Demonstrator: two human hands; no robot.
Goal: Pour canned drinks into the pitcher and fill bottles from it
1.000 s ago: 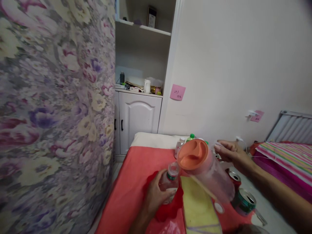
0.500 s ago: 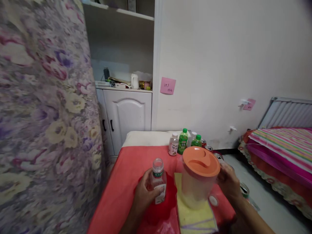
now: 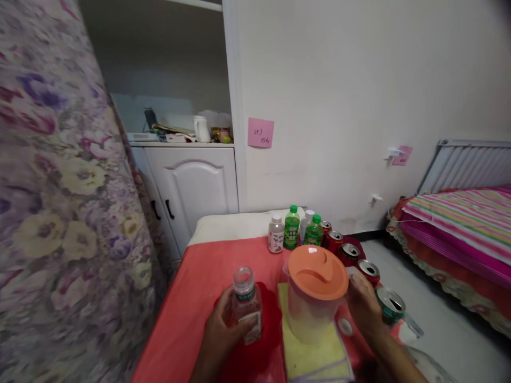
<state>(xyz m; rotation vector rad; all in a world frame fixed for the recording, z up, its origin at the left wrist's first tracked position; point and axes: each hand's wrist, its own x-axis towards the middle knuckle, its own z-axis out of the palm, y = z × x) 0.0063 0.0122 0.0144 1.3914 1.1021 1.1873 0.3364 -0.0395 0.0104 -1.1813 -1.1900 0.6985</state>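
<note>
Head view, left hand [image 3: 223, 327]: grasps an open bottle [image 3: 246, 307] over a red dish [image 3: 273, 314]; label unreadable.
Right hand [image 3: 362, 300]: clasps the lidded jug [image 3: 311, 314] at its side, above a yellow cloth [image 3: 315, 361].
Pink note [image 3: 261, 133]: seemingly "243".
Green bottles [image 3: 291, 230]: lettering too small.

An uncapped clear bottle [image 3: 246, 304], roughly upright, is left of an upright, orange-lidded translucent pitcher [image 3: 310, 311].

The pitcher [image 3: 311, 319] is partly hidden by the right hand [image 3: 362, 303], and the right edge crops the bed [image 3: 467, 215].
</note>
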